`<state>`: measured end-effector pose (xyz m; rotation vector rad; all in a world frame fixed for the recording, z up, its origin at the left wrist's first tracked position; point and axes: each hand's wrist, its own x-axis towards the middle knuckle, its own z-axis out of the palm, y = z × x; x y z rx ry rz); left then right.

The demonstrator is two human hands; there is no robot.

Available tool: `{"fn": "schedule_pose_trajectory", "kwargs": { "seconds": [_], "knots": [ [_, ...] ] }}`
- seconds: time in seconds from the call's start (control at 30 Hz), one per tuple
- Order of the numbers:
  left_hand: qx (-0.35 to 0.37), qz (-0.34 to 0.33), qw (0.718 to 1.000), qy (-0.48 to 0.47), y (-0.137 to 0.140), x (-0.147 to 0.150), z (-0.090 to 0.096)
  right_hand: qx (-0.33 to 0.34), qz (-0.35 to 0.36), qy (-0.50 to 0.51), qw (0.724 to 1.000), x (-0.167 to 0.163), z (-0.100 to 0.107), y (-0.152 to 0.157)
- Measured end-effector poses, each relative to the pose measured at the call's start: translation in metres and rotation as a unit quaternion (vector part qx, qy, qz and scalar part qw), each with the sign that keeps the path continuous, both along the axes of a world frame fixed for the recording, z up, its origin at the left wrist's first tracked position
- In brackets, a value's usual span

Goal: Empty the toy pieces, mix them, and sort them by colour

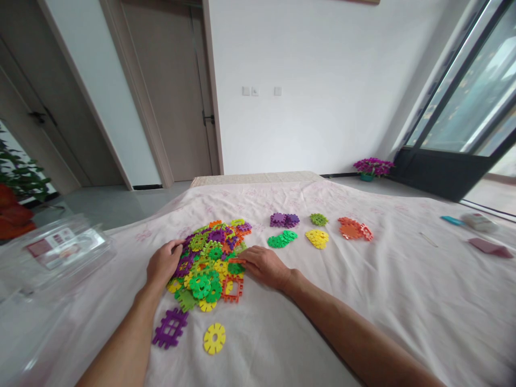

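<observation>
A heaped pile of plastic interlocking pieces (207, 287) in purple, green, yellow and orange lies between my two hands. My left hand (163, 263) rests against the pile's left side, its fingers slightly bent, some of them hidden at the edge. From the right, my right hand (266, 266) reaches in with its fingers together; an orange interlocking piece (237, 261), seen nearly edge-on, is at the fingertips. An orange square frame piece (233, 289) leans on the pile just below. Nearer me lie a purple square piece (171, 328) and a yellow round piece (214, 338).
Beyond my right hand sit sorted groups: purple (284, 220), green (282, 239), yellow-green (319, 219), yellow (317, 238) and orange (355, 229). Clear plastic containers (60, 247) stand at left. Small items, including a pink one (489, 247), lie far right on the cloth (403, 290).
</observation>
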<state>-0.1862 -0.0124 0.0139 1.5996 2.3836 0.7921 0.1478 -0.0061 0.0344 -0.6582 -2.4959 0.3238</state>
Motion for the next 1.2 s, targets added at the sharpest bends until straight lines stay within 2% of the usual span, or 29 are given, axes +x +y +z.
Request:
{"fn": "schedule_pose_trajectory", "kwargs": {
  "seconds": [0.1, 0.2, 0.27, 0.4, 0.53, 0.63, 0.73, 0.9, 0.97, 1.0, 1.1, 1.2],
  "knots": [
    [-0.001, -0.001, 1.000, -0.002, 0.000, 0.000, 0.001, -0.012, -0.098, 0.053, 0.994, 0.009, -0.003, 0.012],
    [-0.008, 0.003, 1.000, -0.006, 0.001, 0.000, 0.001, -0.016, -0.241, 0.130, 0.962, 0.029, -0.003, 0.032],
    [-0.011, 0.004, 1.000, -0.005, 0.001, -0.001, 0.000, -0.023, -0.329, 0.183, 0.926, 0.052, -0.002, 0.048],
    [-0.014, -0.001, 1.000, 0.013, 0.001, -0.002, 0.000, -0.028, -0.448, 0.271, 0.852, 0.114, -0.002, 0.078],
    [-0.015, 0.000, 1.000, 0.021, 0.001, -0.002, 0.001, -0.009, -0.581, 0.318, 0.749, 0.178, -0.011, 0.096],
    [-0.010, -0.003, 1.000, 0.015, 0.001, -0.003, 0.000, 0.006, -0.644, 0.337, 0.687, 0.217, -0.019, 0.099],
    [-0.008, -0.002, 1.000, 0.012, 0.002, -0.003, -0.002, 0.014, -0.685, 0.334, 0.647, 0.244, -0.024, 0.096],
    [-0.009, -0.005, 1.000, 0.012, 0.002, -0.004, -0.002, 0.045, -0.724, 0.368, 0.582, 0.258, -0.025, 0.085],
    [-0.008, -0.004, 1.000, 0.006, 0.002, -0.004, -0.002, 0.075, -0.720, 0.379, 0.577, 0.254, -0.021, 0.084],
    [-0.003, -0.008, 1.000, 0.001, 0.002, -0.004, -0.002, 0.093, -0.709, 0.377, 0.588, 0.249, -0.017, 0.085],
    [0.031, -0.034, 0.999, -0.021, 0.002, -0.004, -0.005, 0.140, -0.645, 0.347, 0.666, 0.224, -0.003, 0.089],
    [0.057, -0.073, 0.995, -0.045, 0.004, -0.001, -0.009, 0.117, -0.560, 0.302, 0.763, 0.180, 0.010, 0.092]
  ]
}}
